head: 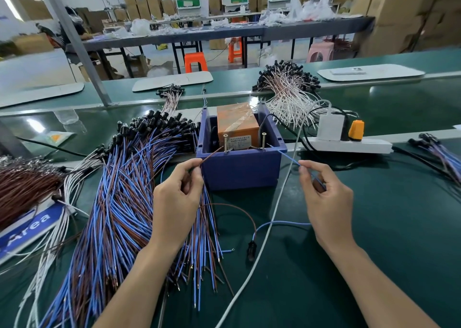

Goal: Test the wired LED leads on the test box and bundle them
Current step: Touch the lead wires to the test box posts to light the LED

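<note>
Head view, looking down on a green worktop (386, 215). At centre, one blue test box (239, 170), open-topped, with one orange taped block (237, 123) inside and two upright screws at its near rim: left screw (225, 143), right screw (263, 140).

Left hand (178, 200) curled, thumb and forefinger pinching one brown lead (212, 154), tip against or just beside the left screw; contact too fine to tell. Right hand (324, 198) curled likewise, pinching one blue lead (284, 155), tip just beside the right screw. Both leads looping down over the worktop to one black LED holder (251, 249), lying between the forearms on the near side of the box.

Left of the box and under the left forearm, one large fanned pile of blue and brown leads (119, 203), black holders at the far end, bare tips toward the camera; too many to count. Further left, one bundle of brown leads (25, 185) and one blue sign (30, 225) reading "Area".

Beyond the box, one heap of white and pink leads (287, 95) and one smaller bunch (171, 98). At the right edge, one more bunch of blue leads (439, 153).

Right of the box, one white power strip (349, 145) carrying one white adapter (330, 126) and one orange plug (356, 130); one white cable (272, 217) running from the adapter down between the hands. Farther back, three white mats (172, 80), with one phone (348, 71) on the rightmost.
</note>
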Tool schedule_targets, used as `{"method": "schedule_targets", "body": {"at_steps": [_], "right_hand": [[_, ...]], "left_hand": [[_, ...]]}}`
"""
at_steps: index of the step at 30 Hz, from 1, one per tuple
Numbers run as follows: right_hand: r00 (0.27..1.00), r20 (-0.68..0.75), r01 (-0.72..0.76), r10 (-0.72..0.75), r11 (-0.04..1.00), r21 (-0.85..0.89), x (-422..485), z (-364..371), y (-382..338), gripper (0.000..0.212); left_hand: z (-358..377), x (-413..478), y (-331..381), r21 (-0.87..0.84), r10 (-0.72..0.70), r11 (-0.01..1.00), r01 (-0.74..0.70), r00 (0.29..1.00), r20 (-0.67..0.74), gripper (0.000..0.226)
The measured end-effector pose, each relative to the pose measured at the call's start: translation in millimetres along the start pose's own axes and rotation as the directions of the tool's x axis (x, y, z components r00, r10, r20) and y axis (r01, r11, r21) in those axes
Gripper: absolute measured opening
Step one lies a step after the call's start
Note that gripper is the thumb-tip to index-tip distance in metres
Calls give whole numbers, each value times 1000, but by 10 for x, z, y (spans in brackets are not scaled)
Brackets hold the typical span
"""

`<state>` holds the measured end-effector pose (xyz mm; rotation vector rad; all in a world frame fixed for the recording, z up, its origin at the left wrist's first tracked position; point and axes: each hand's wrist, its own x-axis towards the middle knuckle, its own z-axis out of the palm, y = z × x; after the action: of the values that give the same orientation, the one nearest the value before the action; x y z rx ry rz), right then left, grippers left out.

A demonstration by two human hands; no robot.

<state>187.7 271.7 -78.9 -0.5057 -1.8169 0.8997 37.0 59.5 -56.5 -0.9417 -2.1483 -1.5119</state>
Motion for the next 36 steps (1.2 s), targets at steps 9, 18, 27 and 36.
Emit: {"method": "schedule_targets", "body": {"at_steps": [9, 18, 27, 36], "right_hand": [[1000, 5, -2, 2, 1000, -5, 1, 11, 13, 9], [1000, 1, 9, -9, 1000, 8, -3, 31, 37, 14], [998, 27, 51, -52, 998, 26, -15, 34, 31, 21], [996, 18, 90, -91, 996, 17, -11, 32, 14, 25]], "left_hand": [[5, -10, 16, 0, -2, 1000, 2, 1000, 5, 18], [0, -20, 27, 7, 6, 1000, -6, 1000, 14, 19], [-12, -32, 65, 14, 29, 999, -30, 998, 53, 20], [-15, -31, 61, 7, 53, 999, -54, 997, 64, 20]]}}
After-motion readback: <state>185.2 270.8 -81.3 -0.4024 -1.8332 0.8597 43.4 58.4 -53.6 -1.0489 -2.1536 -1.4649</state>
